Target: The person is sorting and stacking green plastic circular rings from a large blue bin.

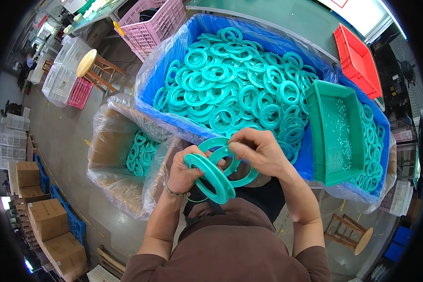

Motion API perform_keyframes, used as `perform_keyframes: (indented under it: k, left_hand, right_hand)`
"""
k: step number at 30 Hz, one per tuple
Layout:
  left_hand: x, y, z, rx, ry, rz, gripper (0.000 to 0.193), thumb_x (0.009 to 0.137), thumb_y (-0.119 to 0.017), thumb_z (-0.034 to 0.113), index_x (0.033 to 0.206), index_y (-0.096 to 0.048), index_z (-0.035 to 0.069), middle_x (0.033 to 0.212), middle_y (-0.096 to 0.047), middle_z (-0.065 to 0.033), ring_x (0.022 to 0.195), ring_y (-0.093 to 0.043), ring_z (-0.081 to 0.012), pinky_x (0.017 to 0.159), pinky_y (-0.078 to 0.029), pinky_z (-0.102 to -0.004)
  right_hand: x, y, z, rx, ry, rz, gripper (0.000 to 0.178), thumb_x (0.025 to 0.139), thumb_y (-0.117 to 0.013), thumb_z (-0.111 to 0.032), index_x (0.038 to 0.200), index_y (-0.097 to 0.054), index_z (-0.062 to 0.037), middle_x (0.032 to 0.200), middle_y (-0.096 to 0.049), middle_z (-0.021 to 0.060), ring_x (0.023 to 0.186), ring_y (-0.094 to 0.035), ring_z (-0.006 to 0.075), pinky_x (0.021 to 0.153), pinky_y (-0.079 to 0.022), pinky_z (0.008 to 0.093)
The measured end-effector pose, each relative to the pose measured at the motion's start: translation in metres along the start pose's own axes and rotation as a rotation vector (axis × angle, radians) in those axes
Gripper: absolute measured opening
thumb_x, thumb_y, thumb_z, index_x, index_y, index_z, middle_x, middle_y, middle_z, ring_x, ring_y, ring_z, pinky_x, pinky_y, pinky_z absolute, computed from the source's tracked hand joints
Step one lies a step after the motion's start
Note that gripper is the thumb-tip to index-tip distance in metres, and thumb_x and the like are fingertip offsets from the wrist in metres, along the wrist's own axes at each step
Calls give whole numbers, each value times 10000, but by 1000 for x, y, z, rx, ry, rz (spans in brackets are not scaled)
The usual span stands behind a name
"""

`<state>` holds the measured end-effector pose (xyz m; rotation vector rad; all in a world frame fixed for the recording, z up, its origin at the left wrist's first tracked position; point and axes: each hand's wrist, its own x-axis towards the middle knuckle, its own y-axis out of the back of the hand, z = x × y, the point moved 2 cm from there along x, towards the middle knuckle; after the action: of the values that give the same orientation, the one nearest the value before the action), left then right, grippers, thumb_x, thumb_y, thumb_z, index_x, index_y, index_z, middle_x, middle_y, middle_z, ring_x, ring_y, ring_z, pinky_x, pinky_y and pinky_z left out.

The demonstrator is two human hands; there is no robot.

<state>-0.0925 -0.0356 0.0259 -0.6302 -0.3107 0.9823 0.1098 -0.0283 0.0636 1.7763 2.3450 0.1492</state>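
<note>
The left hand is gripping a teal spool by its rim while the right hand is pinching its hub, above the lap, just before the blue bin. A slipping pinch could drop it between bin and box.

Tray rests on rings in bin (box left).
</note>
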Motion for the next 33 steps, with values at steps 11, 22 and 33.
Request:
perform_keyframes:
  k: [11,22,33]
  left_hand:
    - [1,-3,5,177,-48,-41,114,773,-650,4,842,-560,16,895,-642,-169,764,-639,-187,664,-526,-300]
    - [9,9,11,169,160,131,215,694,-707,19,878,-596,6,831,-649,-89,682,-627,-139,627,-522,-269]
    - [17,-8,18,247,135,-34,308,704,-658,-61,999,-590,-6,869,-638,-65,741,-614,-115,643,-502,-244]
  right_hand:
    - [-10,-17,-4,619,-182,-230,169,866,-585,-109,982,-559,12,836,-634,57,764,-602,95,641,-465,226]
    - [-12,-10,-7,-455,571,31,203,725,-689,-141,888,-593,-64,661,-532,76,599,-584,266,500,-458,367]
    - [-25,-17,-1,-479,628,46,205,763,-607,-51,931,-493,-30,601,-537,97,499,-562,278,423,-413,370]
